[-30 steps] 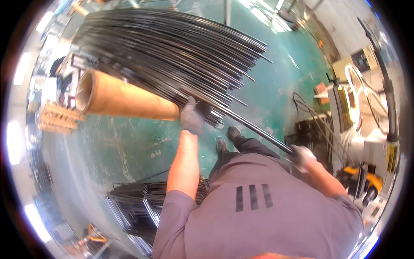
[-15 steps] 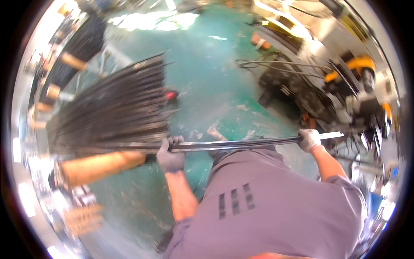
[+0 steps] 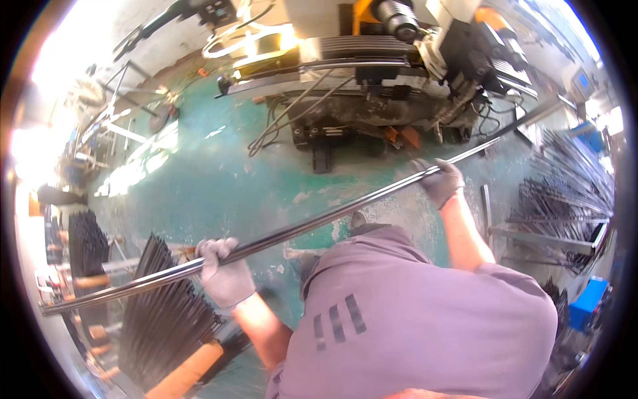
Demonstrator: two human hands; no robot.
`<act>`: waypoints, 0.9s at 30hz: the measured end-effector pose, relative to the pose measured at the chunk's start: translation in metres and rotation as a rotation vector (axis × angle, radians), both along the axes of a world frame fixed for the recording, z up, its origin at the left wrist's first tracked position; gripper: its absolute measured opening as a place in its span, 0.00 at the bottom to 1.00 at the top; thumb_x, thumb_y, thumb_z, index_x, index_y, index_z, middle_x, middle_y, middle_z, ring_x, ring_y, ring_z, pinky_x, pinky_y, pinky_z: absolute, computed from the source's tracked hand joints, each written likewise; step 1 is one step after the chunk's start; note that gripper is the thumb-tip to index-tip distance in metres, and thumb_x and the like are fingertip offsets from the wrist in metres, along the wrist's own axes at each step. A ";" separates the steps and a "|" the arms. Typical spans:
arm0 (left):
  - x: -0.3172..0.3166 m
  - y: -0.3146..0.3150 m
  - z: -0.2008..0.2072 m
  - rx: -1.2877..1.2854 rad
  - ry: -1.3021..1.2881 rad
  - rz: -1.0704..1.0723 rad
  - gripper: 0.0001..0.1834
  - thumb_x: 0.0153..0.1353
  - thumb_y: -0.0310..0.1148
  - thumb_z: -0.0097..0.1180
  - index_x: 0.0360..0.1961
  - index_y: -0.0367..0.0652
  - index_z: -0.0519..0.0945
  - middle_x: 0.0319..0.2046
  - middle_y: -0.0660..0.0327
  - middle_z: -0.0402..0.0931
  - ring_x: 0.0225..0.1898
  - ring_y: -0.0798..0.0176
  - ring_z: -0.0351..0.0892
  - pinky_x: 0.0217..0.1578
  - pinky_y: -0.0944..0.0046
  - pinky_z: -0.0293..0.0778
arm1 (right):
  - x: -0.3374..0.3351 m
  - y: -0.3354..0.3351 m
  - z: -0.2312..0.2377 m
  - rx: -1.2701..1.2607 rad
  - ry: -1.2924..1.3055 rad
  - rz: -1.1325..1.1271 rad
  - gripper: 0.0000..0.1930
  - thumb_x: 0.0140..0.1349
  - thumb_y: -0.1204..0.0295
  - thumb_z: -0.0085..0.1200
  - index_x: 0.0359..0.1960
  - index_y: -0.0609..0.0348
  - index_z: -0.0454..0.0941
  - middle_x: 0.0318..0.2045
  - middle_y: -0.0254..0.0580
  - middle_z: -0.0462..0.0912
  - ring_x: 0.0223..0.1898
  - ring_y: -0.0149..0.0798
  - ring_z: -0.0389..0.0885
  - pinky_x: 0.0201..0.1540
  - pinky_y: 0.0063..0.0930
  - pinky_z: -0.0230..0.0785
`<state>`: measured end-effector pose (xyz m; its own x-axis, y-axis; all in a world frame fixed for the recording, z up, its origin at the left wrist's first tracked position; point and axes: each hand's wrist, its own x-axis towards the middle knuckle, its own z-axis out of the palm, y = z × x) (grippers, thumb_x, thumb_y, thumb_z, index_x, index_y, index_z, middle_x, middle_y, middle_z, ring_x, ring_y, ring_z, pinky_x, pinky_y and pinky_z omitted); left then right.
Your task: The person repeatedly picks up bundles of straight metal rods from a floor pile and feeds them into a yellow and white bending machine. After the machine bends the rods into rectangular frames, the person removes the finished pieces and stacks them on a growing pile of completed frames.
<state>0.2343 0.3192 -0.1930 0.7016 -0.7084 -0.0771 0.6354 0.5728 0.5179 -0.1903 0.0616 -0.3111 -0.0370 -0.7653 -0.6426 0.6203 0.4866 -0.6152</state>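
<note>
A bundle of long, thin metal bars (image 3: 312,223), dark with shiny edges, stretches across in front of my body. It slants from the lower left up to the upper right. My left hand (image 3: 226,272), in a light grey glove, is closed round the bars left of my body. Farther right, my gloved right hand (image 3: 441,183) grips them too. How many bars there are cannot be made out. Below the bars' left part, a stack of similar dark bars (image 3: 159,326) rests on a rack with an orange-brown padded beam (image 3: 186,372).
A machine (image 3: 372,100) with cables hanging off it stands ahead on the green floor (image 3: 219,179). To the right, a metal rack (image 3: 545,238) carries many thin bars, near a blue box (image 3: 587,303). Another dark bar stack (image 3: 88,246) stands at far left.
My view has turned right, bringing the machine ahead of me. The held bars have swung away from the left stack and now tilt upward to the right. Both hands still hold them.
</note>
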 end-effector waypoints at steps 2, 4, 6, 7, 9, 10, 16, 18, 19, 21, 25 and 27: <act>-0.028 -0.048 0.002 0.070 -0.106 -0.084 0.07 0.64 0.25 0.55 0.43 0.40 0.75 0.32 0.60 0.76 0.34 0.59 0.72 0.50 0.50 0.67 | 0.045 0.023 0.028 0.058 -0.315 -0.117 0.13 0.64 0.81 0.50 0.49 0.70 0.66 0.41 0.51 0.78 0.45 0.53 0.81 0.56 0.54 0.73; -0.036 -0.080 0.014 0.090 -0.103 -0.159 0.08 0.64 0.25 0.55 0.44 0.41 0.76 0.34 0.58 0.78 0.38 0.58 0.75 0.54 0.47 0.66 | 0.040 0.009 0.039 0.000 -0.326 -0.156 0.09 0.66 0.80 0.50 0.46 0.68 0.68 0.38 0.49 0.79 0.41 0.47 0.81 0.55 0.45 0.76; -0.029 -0.106 0.028 0.075 -0.204 -0.237 0.09 0.64 0.27 0.54 0.45 0.39 0.76 0.35 0.57 0.79 0.43 0.56 0.77 0.59 0.46 0.66 | 0.013 -0.016 0.036 -0.054 -0.230 -0.217 0.07 0.68 0.77 0.49 0.44 0.68 0.69 0.35 0.47 0.78 0.38 0.46 0.80 0.52 0.45 0.77; -0.015 -0.116 0.033 0.042 -0.176 -0.241 0.09 0.65 0.27 0.53 0.45 0.38 0.76 0.35 0.56 0.79 0.43 0.56 0.77 0.59 0.47 0.66 | -0.009 -0.032 0.034 -0.089 -0.191 -0.232 0.07 0.69 0.76 0.49 0.42 0.68 0.69 0.34 0.47 0.76 0.37 0.47 0.79 0.49 0.47 0.78; 0.027 -0.130 0.044 -0.013 -0.118 -0.245 0.09 0.65 0.27 0.52 0.44 0.36 0.75 0.36 0.56 0.79 0.42 0.55 0.77 0.60 0.49 0.66 | -0.045 -0.064 0.049 -0.160 -0.126 -0.356 0.07 0.69 0.75 0.49 0.42 0.67 0.69 0.34 0.47 0.77 0.37 0.47 0.79 0.49 0.44 0.78; 0.046 -0.138 0.047 -0.019 -0.093 -0.258 0.09 0.66 0.27 0.51 0.44 0.35 0.75 0.36 0.55 0.79 0.43 0.54 0.77 0.60 0.50 0.67 | -0.069 -0.080 0.053 -0.220 -0.110 -0.376 0.08 0.70 0.74 0.49 0.42 0.67 0.69 0.34 0.47 0.77 0.37 0.46 0.80 0.49 0.43 0.77; 0.070 -0.222 0.006 -0.002 -0.173 -0.371 0.09 0.66 0.26 0.49 0.46 0.34 0.73 0.38 0.52 0.78 0.48 0.50 0.77 0.59 0.49 0.70 | -0.110 -0.146 0.062 -0.299 -0.114 -0.225 0.10 0.71 0.67 0.48 0.40 0.62 0.75 0.33 0.48 0.84 0.37 0.46 0.83 0.51 0.42 0.77; 0.060 -0.253 -0.012 0.058 -0.154 -0.396 0.10 0.66 0.27 0.49 0.46 0.34 0.73 0.39 0.51 0.78 0.50 0.48 0.76 0.61 0.47 0.68 | -0.027 -0.133 0.085 -0.312 -0.123 -0.202 0.09 0.69 0.73 0.48 0.45 0.66 0.76 0.38 0.51 0.83 0.44 0.49 0.83 0.52 0.44 0.77; 0.059 -0.267 -0.021 0.088 -0.147 -0.401 0.10 0.65 0.27 0.49 0.46 0.34 0.73 0.40 0.51 0.78 0.51 0.48 0.76 0.61 0.45 0.68 | 0.014 -0.124 0.111 -0.274 -0.128 -0.089 0.10 0.69 0.76 0.47 0.48 0.68 0.74 0.42 0.50 0.82 0.48 0.48 0.82 0.52 0.44 0.78; 0.052 -0.290 -0.028 0.051 -0.013 -0.491 0.11 0.65 0.27 0.50 0.47 0.34 0.73 0.42 0.50 0.78 0.51 0.47 0.76 0.63 0.43 0.66 | 0.037 -0.143 0.106 -0.245 -0.124 -0.264 0.09 0.70 0.78 0.45 0.49 0.69 0.71 0.43 0.51 0.79 0.48 0.52 0.81 0.53 0.45 0.79; 0.077 -0.320 -0.037 -0.061 0.214 -0.628 0.13 0.64 0.26 0.50 0.48 0.34 0.73 0.46 0.48 0.77 0.54 0.45 0.75 0.64 0.38 0.63 | 0.040 -0.186 0.100 -0.189 -0.060 -0.327 0.07 0.68 0.75 0.51 0.43 0.66 0.75 0.39 0.49 0.81 0.40 0.48 0.83 0.44 0.42 0.81; 0.114 -0.332 -0.040 -0.014 0.037 -0.591 0.14 0.65 0.27 0.49 0.50 0.32 0.73 0.48 0.47 0.76 0.55 0.46 0.74 0.65 0.42 0.64 | 0.029 -0.211 0.092 -0.133 0.074 -0.331 0.15 0.63 0.67 0.59 0.44 0.67 0.77 0.42 0.51 0.81 0.41 0.49 0.82 0.45 0.41 0.78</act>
